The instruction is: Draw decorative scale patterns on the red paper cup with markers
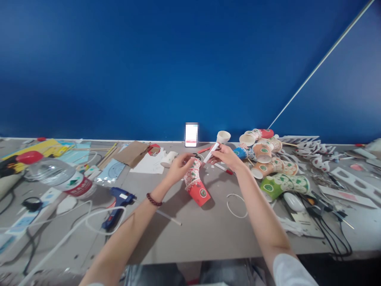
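Note:
In the middle of the table lies a chain of red and white patterned paper cups (199, 190), its red printed end pointing towards me. My left hand (179, 167), with a beaded bracelet at the wrist, is closed on the far end of these cups. My right hand (224, 156) pinches a slim white stick-like piece (211, 153), tilted and close to the cups' far end. Whether the piece touches the cups I cannot tell. Behind my hands a phone (191, 135) stands upright against the blue wall. A white paper cup (223, 137) stands beyond my right hand.
At the right lie several patterned cups, including green ones (284, 184), near a white mouse (293, 201) and black cables. On the left are a blue glue gun (119, 206), a large plastic bottle (64, 176) and a power strip (29, 222). A white wire loop (237, 205) lies right of centre.

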Motion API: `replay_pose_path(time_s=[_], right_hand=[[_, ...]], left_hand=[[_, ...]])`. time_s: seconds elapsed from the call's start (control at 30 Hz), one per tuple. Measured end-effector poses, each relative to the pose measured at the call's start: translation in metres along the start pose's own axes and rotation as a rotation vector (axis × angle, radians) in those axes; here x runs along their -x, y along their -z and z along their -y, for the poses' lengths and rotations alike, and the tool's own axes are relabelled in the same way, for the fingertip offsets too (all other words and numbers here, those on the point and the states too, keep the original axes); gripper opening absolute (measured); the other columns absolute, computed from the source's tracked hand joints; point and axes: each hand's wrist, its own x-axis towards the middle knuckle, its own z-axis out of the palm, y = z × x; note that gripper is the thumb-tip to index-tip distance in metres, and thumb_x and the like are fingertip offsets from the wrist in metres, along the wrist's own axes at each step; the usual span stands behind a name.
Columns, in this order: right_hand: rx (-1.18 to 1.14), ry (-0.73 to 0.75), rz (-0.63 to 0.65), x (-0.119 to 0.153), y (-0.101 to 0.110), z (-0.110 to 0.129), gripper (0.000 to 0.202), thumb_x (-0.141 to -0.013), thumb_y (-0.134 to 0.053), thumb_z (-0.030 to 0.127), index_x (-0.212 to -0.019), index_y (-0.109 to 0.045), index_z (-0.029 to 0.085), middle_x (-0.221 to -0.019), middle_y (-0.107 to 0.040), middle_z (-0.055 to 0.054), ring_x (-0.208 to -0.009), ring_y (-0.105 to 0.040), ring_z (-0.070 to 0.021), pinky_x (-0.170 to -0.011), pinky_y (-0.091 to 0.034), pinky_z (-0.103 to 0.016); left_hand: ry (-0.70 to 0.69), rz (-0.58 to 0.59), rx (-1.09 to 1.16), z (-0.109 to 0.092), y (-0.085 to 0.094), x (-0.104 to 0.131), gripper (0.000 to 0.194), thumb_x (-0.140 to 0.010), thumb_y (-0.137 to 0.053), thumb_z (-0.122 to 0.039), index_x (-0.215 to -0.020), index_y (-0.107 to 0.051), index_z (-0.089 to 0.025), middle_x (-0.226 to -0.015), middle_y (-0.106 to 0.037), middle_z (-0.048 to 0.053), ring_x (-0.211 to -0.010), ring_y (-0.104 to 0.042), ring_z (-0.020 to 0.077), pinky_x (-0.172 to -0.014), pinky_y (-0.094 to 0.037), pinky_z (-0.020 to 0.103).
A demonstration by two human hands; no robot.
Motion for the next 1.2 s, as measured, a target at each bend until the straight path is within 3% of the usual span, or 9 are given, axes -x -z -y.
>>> replay_pose_path(time_s=[0.17, 0.37, 0.5, 0.63, 0.7, 0.83, 0.93, 1.03, 1.2], right_hand=[[-0.134, 0.077, 0.058, 0.006, -0.018, 0.009, 0.018, -0.073, -0.067, 0.030, -0.084, -0.056, 0.020, -0.079, -0.070, 0.000, -0.078, -0.070, -0.0176, -0.068, -0.059, -0.030], [-0.122, 0.129, 0.044, 0.008, -0.032, 0.011, 0.028, -0.069, -0.073, 0.037, -0.085, -0.061, 0.018, -0.086, -0.070, -0.004, -0.085, -0.068, -0.0190, -0.070, -0.060, -0.031], [-0.217, 0.128, -0.002, 0.004, -0.036, 0.010, 0.033, -0.067, -0.074, 0.043, -0.084, -0.062, 0.018, -0.085, -0.069, -0.003, -0.082, -0.068, -0.0176, -0.070, -0.059, -0.029], [-0.369, 0.156, -0.167, 0.000, -0.029, 0.008, 0.037, -0.067, -0.071, 0.050, -0.084, -0.056, 0.022, -0.077, -0.067, 0.000, -0.075, -0.068, -0.0172, -0.054, -0.054, -0.024], [-0.390, 0.167, -0.188, -0.001, -0.024, 0.009, 0.037, -0.067, -0.072, 0.050, -0.084, -0.053, 0.022, -0.074, -0.066, 0.001, -0.071, -0.067, -0.0161, -0.050, -0.051, -0.022], [-0.350, 0.145, -0.180, 0.002, -0.027, 0.012, 0.042, -0.066, -0.072, 0.053, -0.086, -0.052, 0.023, -0.077, -0.065, 0.000, -0.069, -0.065, -0.0150, -0.051, -0.052, -0.023], [-0.313, 0.122, -0.096, 0.004, -0.040, 0.011, 0.039, -0.068, -0.070, 0.051, -0.087, -0.054, 0.022, -0.078, -0.066, 0.000, -0.072, -0.065, -0.0150, -0.054, -0.053, -0.024], [-0.309, 0.116, -0.013, 0.004, -0.051, 0.007, 0.038, -0.067, -0.071, 0.051, -0.086, -0.059, 0.020, -0.078, -0.067, -0.001, -0.069, -0.064, -0.0149, -0.052, -0.051, -0.024], [-0.449, 0.130, -0.139, 0.005, -0.066, 0.004, 0.037, -0.065, -0.073, 0.051, -0.076, -0.061, 0.017, -0.068, -0.066, -0.001, -0.056, -0.059, -0.0108, -0.050, -0.047, -0.022]], left_hand=[[-0.033, 0.122, 0.068, -0.002, -0.004, 0.002, 0.033, -0.087, -0.049, -0.043, -0.106, -0.062, -0.019, -0.090, -0.068, 0.005, -0.079, -0.061, 0.0182, -0.067, -0.047, 0.027], [-0.059, 0.115, -0.131, -0.008, -0.003, 0.005, 0.029, -0.093, -0.036, -0.035, -0.101, -0.059, -0.019, -0.081, -0.065, 0.004, -0.072, -0.059, 0.0175, -0.064, -0.043, 0.027], [-0.026, 0.083, -0.253, -0.015, -0.002, 0.008, 0.029, -0.094, -0.034, -0.036, -0.100, -0.057, -0.020, -0.075, -0.063, 0.003, -0.066, -0.058, 0.0191, -0.059, -0.039, 0.028], [-0.074, 0.075, -0.150, -0.017, -0.001, 0.010, 0.031, -0.094, -0.033, -0.033, -0.114, -0.054, -0.021, -0.090, -0.066, 0.004, -0.077, -0.061, 0.0186, -0.065, -0.041, 0.028], [-0.055, 0.066, -0.165, -0.017, 0.000, 0.010, 0.031, -0.094, -0.035, -0.035, -0.110, -0.057, -0.021, -0.083, -0.065, 0.003, -0.071, -0.059, 0.0172, -0.062, -0.040, 0.027], [-0.056, 0.046, -0.254, -0.017, -0.001, 0.010, 0.027, -0.087, -0.049, -0.042, -0.102, -0.058, -0.021, -0.068, -0.057, -0.001, -0.060, -0.052, 0.0149, -0.056, -0.035, 0.025], [-0.061, 0.014, -0.334, -0.018, -0.006, 0.012, 0.027, -0.093, -0.038, -0.041, -0.086, -0.054, -0.021, -0.067, -0.056, 0.000, -0.059, -0.051, 0.0156, -0.055, -0.033, 0.026], [-0.022, -0.014, -0.478, -0.021, -0.009, 0.016, 0.030, -0.096, -0.028, -0.039, -0.084, -0.049, -0.021, -0.068, -0.059, 0.003, -0.060, -0.055, 0.0183, -0.052, -0.029, 0.027], [0.053, 0.060, -0.726, -0.039, -0.012, 0.018, 0.035, -0.098, -0.020, -0.040, -0.094, -0.049, -0.020, -0.067, -0.063, 0.005, -0.058, -0.060, 0.0210, -0.051, -0.029, 0.027]])
